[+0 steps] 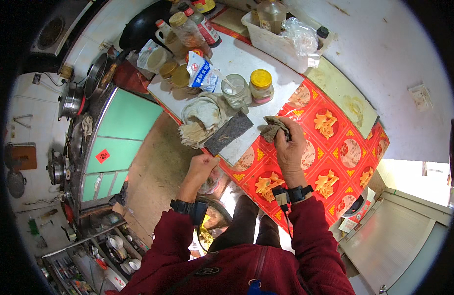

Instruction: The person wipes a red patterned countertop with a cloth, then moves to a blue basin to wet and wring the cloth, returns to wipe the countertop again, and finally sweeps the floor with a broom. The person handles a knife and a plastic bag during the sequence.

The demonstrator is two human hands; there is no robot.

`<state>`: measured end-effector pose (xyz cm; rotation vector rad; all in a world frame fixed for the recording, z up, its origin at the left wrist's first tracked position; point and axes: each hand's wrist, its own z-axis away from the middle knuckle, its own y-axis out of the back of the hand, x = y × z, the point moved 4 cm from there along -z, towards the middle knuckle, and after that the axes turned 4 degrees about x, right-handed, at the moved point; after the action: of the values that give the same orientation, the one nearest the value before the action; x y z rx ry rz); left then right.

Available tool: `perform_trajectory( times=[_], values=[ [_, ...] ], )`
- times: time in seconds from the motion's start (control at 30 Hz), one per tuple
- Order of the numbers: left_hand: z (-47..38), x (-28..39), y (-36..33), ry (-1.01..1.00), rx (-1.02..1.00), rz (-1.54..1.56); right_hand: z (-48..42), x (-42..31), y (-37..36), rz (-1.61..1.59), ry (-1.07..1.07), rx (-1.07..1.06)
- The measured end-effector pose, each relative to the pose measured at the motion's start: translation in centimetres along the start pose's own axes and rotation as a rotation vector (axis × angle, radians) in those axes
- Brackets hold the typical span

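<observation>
My right hand (289, 147) grips a crumpled grey-brown cloth (274, 128) over the red patterned table covering (310, 121). My left hand (201, 167), fingers curled in, is at the table's near left edge; whether it pinches something there I cannot tell. Between the hands a dark grey flat stone block (229, 133) lies on the white board (236, 147), beside a bundled whitish cloth (201, 115). Behind these stand an open glass mug (236, 90) with a white spoon handle in it, a glass jar with a yellow lid (261, 85) and a blue and white bag (204, 73).
Bottles and lidded jars (190, 35) crowd the far left of the table. A white plastic bin (275, 51) holding a bottle and plastic bags stands at the wall. Green cabinets (120, 121) with pots on top are left, above a rack of dishes (116, 247). A door (389, 236) is right.
</observation>
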<state>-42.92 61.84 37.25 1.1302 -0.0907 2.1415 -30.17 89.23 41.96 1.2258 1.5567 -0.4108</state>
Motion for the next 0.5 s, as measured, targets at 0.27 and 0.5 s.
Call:
perform_trajectory(
  times=[0.27,0.5],
  values=[
    [-0.3,4.6,-1.7,-0.641,0.218,-0.583,-0.1,-2.0,5.1,-0.265,-0.240,0.245],
    [-2.7,4.4,-1.1,-0.679,0.193,-0.575,1.9,-3.5,-1.8,-0.066,0.111,-0.316]
  ],
)
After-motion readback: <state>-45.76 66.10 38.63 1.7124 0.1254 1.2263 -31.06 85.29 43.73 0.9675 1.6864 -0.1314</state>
